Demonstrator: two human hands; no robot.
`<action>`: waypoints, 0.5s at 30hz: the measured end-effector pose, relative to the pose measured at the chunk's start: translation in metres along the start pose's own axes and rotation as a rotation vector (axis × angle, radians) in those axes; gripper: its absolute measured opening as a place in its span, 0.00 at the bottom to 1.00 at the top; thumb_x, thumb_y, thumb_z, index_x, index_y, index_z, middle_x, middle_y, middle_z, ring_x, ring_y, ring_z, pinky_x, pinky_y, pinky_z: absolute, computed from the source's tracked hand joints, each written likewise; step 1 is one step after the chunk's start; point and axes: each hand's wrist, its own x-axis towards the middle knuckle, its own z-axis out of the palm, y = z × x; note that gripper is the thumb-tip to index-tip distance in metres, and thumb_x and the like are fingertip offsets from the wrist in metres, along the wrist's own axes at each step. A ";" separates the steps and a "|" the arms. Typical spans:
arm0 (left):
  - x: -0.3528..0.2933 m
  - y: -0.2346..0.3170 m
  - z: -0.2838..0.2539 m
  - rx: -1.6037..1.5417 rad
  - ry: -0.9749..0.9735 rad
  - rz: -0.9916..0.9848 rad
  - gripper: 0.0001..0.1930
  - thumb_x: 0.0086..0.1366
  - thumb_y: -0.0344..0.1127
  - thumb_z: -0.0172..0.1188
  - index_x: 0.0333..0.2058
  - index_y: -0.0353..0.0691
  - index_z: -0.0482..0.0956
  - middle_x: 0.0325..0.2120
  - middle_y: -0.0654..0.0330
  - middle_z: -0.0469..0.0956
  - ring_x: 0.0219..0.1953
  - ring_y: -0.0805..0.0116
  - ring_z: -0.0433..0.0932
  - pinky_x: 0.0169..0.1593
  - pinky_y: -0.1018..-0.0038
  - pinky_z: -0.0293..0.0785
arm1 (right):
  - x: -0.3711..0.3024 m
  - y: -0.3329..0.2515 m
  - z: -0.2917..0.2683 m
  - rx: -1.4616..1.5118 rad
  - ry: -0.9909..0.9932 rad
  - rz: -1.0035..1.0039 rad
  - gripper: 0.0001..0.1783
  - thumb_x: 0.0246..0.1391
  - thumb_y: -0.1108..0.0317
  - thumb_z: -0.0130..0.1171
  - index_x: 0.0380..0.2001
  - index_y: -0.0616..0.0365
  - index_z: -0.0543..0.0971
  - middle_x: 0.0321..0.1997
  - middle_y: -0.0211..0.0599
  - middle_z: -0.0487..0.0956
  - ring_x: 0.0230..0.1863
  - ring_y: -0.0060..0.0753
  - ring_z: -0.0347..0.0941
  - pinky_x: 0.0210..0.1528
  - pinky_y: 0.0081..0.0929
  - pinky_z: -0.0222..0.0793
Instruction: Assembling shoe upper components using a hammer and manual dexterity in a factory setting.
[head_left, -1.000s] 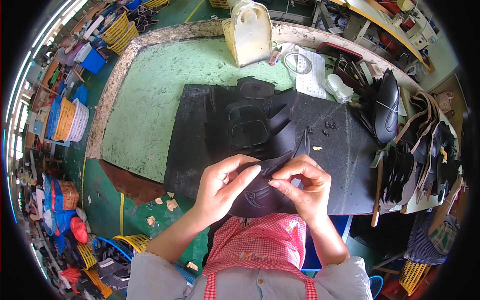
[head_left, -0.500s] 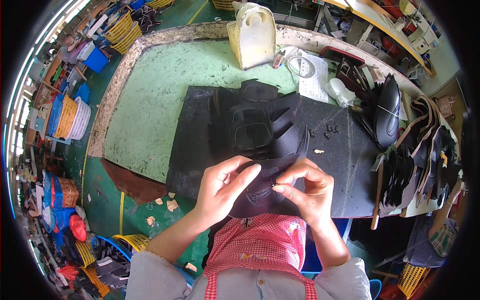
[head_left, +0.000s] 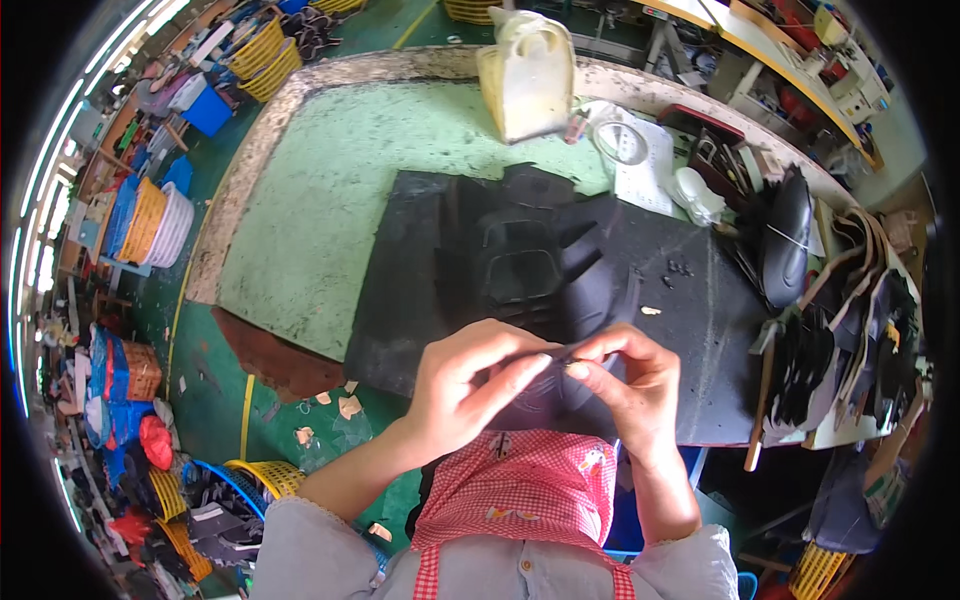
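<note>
Above my lap, my left hand is closed on a black leather-like piece, thumb on top. My right hand pinches at the same piece's edge, thumb against forefinger. Its fingertips almost meet the left thumb. A tiny dark bit shows at the right fingertips, too small to name. Just beyond my hands, overlapping black cut pieces lie in a pile on a black mat. Several small dark bits rest on the mat to the right.
A cream plastic jug stands at the table's far edge, with a tape ring and paper beside it. Bundled black pieces and hanging strips crowd the right side. A wooden stick juts near the front.
My hands have come closer together, the right fingertips now meeting the piece near the left thumb. The held piece has tilted, showing less of its face. The view has shifted slightly.
</note>
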 end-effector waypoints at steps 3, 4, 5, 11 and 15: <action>0.002 0.000 -0.005 0.093 -0.046 0.043 0.08 0.64 0.24 0.64 0.41 0.33 0.85 0.35 0.54 0.85 0.35 0.64 0.84 0.38 0.71 0.77 | 0.006 -0.006 0.001 -0.310 0.038 -0.173 0.11 0.41 0.74 0.78 0.29 0.58 0.85 0.31 0.31 0.83 0.35 0.30 0.76 0.46 0.30 0.69; 0.002 0.001 -0.005 0.115 -0.043 0.062 0.08 0.64 0.25 0.65 0.41 0.33 0.85 0.35 0.55 0.84 0.34 0.64 0.83 0.36 0.72 0.77 | 0.009 -0.007 0.002 -0.407 0.020 -0.255 0.11 0.39 0.73 0.78 0.28 0.57 0.84 0.32 0.32 0.82 0.36 0.32 0.76 0.48 0.31 0.68; 0.003 0.000 -0.005 0.125 -0.028 0.080 0.08 0.63 0.25 0.66 0.41 0.34 0.86 0.34 0.55 0.84 0.33 0.65 0.83 0.34 0.72 0.76 | 0.013 -0.009 0.002 -0.522 0.030 -0.351 0.12 0.38 0.72 0.78 0.26 0.56 0.83 0.33 0.33 0.82 0.37 0.33 0.75 0.49 0.32 0.67; -0.001 -0.007 -0.007 0.111 -0.043 0.082 0.06 0.64 0.30 0.67 0.38 0.36 0.84 0.29 0.59 0.81 0.27 0.69 0.79 0.29 0.74 0.71 | 0.025 -0.015 0.007 -0.314 -0.098 -0.131 0.19 0.36 0.72 0.79 0.34 0.61 0.81 0.33 0.32 0.80 0.39 0.30 0.75 0.46 0.28 0.70; -0.005 -0.011 -0.009 -0.021 -0.124 -0.085 0.08 0.62 0.31 0.69 0.39 0.40 0.84 0.28 0.60 0.83 0.28 0.68 0.81 0.30 0.73 0.73 | 0.020 -0.014 0.001 -0.397 -0.174 -0.099 0.11 0.39 0.76 0.75 0.28 0.62 0.84 0.29 0.36 0.83 0.35 0.30 0.77 0.42 0.27 0.70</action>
